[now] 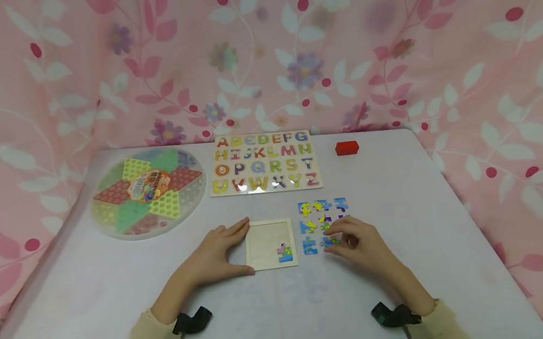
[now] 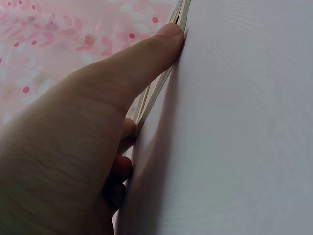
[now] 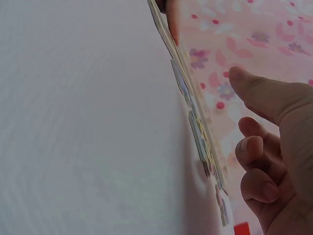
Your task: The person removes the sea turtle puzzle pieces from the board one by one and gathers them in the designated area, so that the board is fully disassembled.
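Observation:
A square wooden puzzle tray point(image 1: 261, 241) lies flat, with a small pink, green and blue patch of puzzle point(image 1: 285, 254) in its lower right corner. My left hand point(image 1: 216, 254) holds the tray at its left side, thumb at the near corner and index finger at the far corner. In the left wrist view the thumb point(image 2: 142, 61) presses on the tray's edge. Just right of the tray, several loose jigsaw pieces point(image 1: 310, 245) are laid out in rows. Over their right part hovers my right hand point(image 1: 359, 240), thumb and index finger apart, nothing between them; it hides some pieces.
Behind the tray lies a wooden alphabet board point(image 1: 265, 187). A round Chinese checkers board point(image 1: 148, 187) sits at the back left, and a red block point(image 1: 347, 148) at the back right. A pink floral curtain point(image 1: 260, 56) rises behind the white tabletop point(image 1: 285, 310).

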Available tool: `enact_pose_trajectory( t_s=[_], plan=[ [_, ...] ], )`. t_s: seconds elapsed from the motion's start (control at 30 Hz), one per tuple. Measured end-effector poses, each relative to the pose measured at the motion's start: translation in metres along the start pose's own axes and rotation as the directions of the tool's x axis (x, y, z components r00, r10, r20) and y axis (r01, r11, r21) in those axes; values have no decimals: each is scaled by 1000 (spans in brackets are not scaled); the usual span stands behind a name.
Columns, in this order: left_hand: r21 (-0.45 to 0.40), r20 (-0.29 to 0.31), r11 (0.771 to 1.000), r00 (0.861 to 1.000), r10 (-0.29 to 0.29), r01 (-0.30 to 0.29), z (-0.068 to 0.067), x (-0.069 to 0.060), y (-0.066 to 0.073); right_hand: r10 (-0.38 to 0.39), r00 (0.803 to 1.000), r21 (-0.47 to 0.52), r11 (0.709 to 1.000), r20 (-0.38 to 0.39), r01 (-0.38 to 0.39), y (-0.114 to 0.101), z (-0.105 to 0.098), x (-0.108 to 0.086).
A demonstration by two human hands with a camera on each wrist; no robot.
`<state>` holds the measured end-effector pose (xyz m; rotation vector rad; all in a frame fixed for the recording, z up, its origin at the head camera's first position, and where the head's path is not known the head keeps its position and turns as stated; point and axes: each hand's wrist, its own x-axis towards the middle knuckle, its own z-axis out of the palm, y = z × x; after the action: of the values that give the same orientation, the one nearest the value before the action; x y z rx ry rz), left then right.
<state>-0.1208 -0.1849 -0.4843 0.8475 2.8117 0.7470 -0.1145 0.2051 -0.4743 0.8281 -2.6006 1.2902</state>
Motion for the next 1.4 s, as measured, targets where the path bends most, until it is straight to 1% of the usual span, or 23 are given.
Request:
enact_pose_trajectory(
  t_s=[0.23,0.43,0.57,0.63,0.73,0.87,1.07,1.23,1.4],
  plan=[
    [-3,-1,1000,1000,-3,3,0,1,0,64,996,6,998,57,-64,-22,12,12],
    [11,-7,1000,1000,0,0,-2,-1,-1,111,988,43,992,108,-117,-40,32,31],
    [15,-7,1000,1000,-7,7,-4,-1,-2,130,981,47,989,142,-138,-49,46,42],
    [5,-3,1000,1000,-3,3,-5,0,-1,139,978,37,988,155,-147,-50,51,42],
    [-10,3,1000,1000,2,-2,-6,0,0,145,975,16,989,166,-149,-50,55,37],
    [-17,7,1000,1000,-2,2,-3,0,1,161,973,-14,987,166,-161,-47,56,29],
    [-5,2,1000,1000,-9,9,2,-1,2,200,960,-72,979,194,-189,-44,61,23],
    [0,1,1000,1000,-18,18,-1,-1,4,205,958,-123,975,200,-183,-47,65,24],
    [9,13,1000,1000,-26,26,-3,-1,5,177,962,-190,972,207,-138,-48,68,24]
  ],
)
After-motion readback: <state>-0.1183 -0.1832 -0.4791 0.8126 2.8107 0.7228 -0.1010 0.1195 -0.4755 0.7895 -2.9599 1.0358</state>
